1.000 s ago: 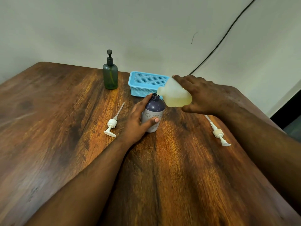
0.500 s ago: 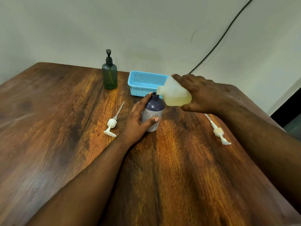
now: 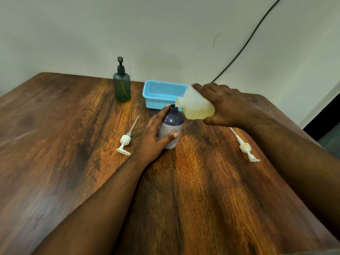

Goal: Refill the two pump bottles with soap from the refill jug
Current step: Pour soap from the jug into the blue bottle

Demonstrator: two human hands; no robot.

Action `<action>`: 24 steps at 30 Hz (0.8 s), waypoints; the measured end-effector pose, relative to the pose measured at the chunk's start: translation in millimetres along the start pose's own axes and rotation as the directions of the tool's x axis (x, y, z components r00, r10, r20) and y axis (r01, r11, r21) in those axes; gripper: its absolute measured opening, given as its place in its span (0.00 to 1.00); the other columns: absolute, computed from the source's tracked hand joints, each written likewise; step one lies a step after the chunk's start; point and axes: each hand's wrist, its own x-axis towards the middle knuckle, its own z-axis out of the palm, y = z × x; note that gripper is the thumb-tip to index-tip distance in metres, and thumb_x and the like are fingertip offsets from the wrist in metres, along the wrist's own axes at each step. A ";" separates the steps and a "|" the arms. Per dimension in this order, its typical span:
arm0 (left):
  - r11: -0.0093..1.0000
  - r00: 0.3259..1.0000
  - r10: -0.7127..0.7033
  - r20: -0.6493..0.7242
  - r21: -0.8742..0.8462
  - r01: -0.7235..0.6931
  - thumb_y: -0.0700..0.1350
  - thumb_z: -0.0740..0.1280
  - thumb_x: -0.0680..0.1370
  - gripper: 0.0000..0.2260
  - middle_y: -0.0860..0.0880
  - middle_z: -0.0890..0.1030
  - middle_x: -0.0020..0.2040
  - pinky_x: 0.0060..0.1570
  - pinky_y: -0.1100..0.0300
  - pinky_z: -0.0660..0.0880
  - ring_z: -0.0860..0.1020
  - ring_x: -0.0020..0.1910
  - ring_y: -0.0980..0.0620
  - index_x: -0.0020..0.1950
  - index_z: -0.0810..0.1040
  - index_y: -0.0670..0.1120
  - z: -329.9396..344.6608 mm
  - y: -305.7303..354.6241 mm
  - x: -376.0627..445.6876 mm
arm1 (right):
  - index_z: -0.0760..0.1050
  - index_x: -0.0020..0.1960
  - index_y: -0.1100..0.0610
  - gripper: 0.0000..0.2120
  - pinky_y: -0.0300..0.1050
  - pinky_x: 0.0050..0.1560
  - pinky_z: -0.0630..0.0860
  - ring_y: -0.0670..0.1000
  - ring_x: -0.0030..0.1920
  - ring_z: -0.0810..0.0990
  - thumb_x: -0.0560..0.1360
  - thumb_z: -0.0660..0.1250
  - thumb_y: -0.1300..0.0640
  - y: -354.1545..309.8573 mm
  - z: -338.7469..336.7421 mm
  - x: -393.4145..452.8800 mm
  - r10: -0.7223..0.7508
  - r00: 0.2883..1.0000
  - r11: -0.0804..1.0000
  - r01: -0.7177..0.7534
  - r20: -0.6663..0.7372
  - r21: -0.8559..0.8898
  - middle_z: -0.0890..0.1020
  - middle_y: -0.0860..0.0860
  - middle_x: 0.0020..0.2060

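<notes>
A purple bottle [image 3: 172,124] with a flower pattern stands open-necked at the table's middle, and my left hand [image 3: 153,137] grips its side. My right hand [image 3: 223,105] holds the translucent refill jug [image 3: 196,105] tipped on its side, spout at the purple bottle's neck. Yellowish soap lies in the jug's lower half. A dark green pump bottle [image 3: 122,85] with its black pump on stands at the back. One white pump head [image 3: 126,141] lies left of my left hand. Another pump head [image 3: 245,148] lies to the right, partly under my right forearm.
A light blue mesh basket [image 3: 161,93] sits behind the purple bottle, near the wall. The wooden table [image 3: 193,190] ends at the wall in the back and drops off on the right. A black cable [image 3: 244,43] runs down the wall.
Both hands and the tipped jug hold nearly the same pose. The view has shifted only slightly.
</notes>
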 end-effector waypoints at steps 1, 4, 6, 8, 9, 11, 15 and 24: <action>1.000 1.000 -0.003 -0.002 0.000 0.003 0.57 0.71 0.73 0.36 0.57 0.67 0.74 0.66 0.44 0.73 0.69 0.71 0.57 0.78 0.59 0.64 0.0 0.1 -0.1 | 0.44 0.79 0.47 0.49 0.62 0.65 0.71 0.59 0.69 0.67 0.70 0.72 0.42 0.1 0.3 0.3 0.002 1.000 1.000 -0.002 -0.001 0.000 0.64 0.53 0.74; 1.000 1.000 0.003 -0.011 -0.004 -0.003 0.56 0.71 0.73 0.35 0.57 0.67 0.73 0.66 0.44 0.73 0.70 0.70 0.56 0.78 0.60 0.63 0.5 -0.5 -0.4 | 0.44 0.79 0.47 0.49 0.62 0.65 0.71 0.59 0.69 0.67 0.70 0.72 0.42 0.5 1.2 -0.1 0.004 1.000 1.000 -0.004 -0.004 0.001 0.64 0.53 0.74; 1.000 1.000 0.000 -0.013 -0.005 0.000 0.57 0.71 0.73 0.35 0.57 0.67 0.73 0.66 0.43 0.73 0.70 0.70 0.56 0.77 0.60 0.64 0.8 -1.0 -0.2 | 0.44 0.79 0.47 0.49 0.62 0.65 0.71 0.59 0.69 0.67 0.70 0.72 0.42 0.3 1.9 -0.3 0.002 1.000 1.000 -0.002 -0.005 0.000 0.64 0.54 0.74; 1.000 1.000 -0.007 -0.009 -0.001 0.007 0.58 0.71 0.73 0.36 0.57 0.67 0.73 0.66 0.43 0.73 0.70 0.71 0.55 0.77 0.59 0.65 1.0 -1.1 -0.2 | 0.44 0.79 0.47 0.49 0.62 0.65 0.71 0.59 0.69 0.67 0.70 0.72 0.42 0.3 1.7 -0.4 0.000 1.000 1.000 0.000 -0.004 -0.001 0.64 0.54 0.74; 1.000 1.000 -0.008 -0.009 -0.002 0.008 0.58 0.71 0.73 0.36 0.57 0.67 0.74 0.66 0.43 0.73 0.70 0.71 0.55 0.77 0.59 0.65 0.8 -1.3 -0.1 | 0.43 0.79 0.47 0.49 0.62 0.65 0.71 0.59 0.69 0.67 0.70 0.72 0.42 0.5 1.2 -0.4 -0.001 1.000 1.000 0.001 -0.003 -0.003 0.63 0.54 0.74; 1.000 1.000 -0.009 -0.009 -0.009 0.009 0.58 0.71 0.73 0.36 0.55 0.67 0.74 0.67 0.44 0.73 0.70 0.71 0.55 0.77 0.59 0.65 0.4 -1.9 0.2 | 0.43 0.79 0.47 0.50 0.62 0.65 0.71 0.59 0.69 0.67 0.70 0.72 0.42 0.8 0.7 0.2 -0.004 1.000 1.000 0.004 -0.003 -0.009 0.63 0.53 0.74; 1.000 1.000 -0.008 -0.009 -0.008 0.008 0.59 0.71 0.72 0.36 0.55 0.67 0.74 0.67 0.44 0.73 0.70 0.71 0.56 0.77 0.59 0.67 0.5 -0.8 0.1 | 0.44 0.79 0.47 0.50 0.62 0.65 0.71 0.59 0.69 0.67 0.70 0.73 0.42 1.2 1.6 0.6 -0.004 1.000 1.000 0.004 -0.001 0.004 0.64 0.53 0.74; 1.000 1.000 -0.013 -0.009 -0.002 0.013 0.59 0.71 0.72 0.36 0.55 0.67 0.74 0.66 0.44 0.74 0.70 0.71 0.55 0.76 0.58 0.68 1.2 -3.2 1.3 | 0.44 0.79 0.47 0.50 0.62 0.64 0.72 0.59 0.68 0.68 0.70 0.73 0.42 2.4 2.9 1.7 -0.016 1.000 1.000 0.016 -0.006 -0.006 0.65 0.54 0.73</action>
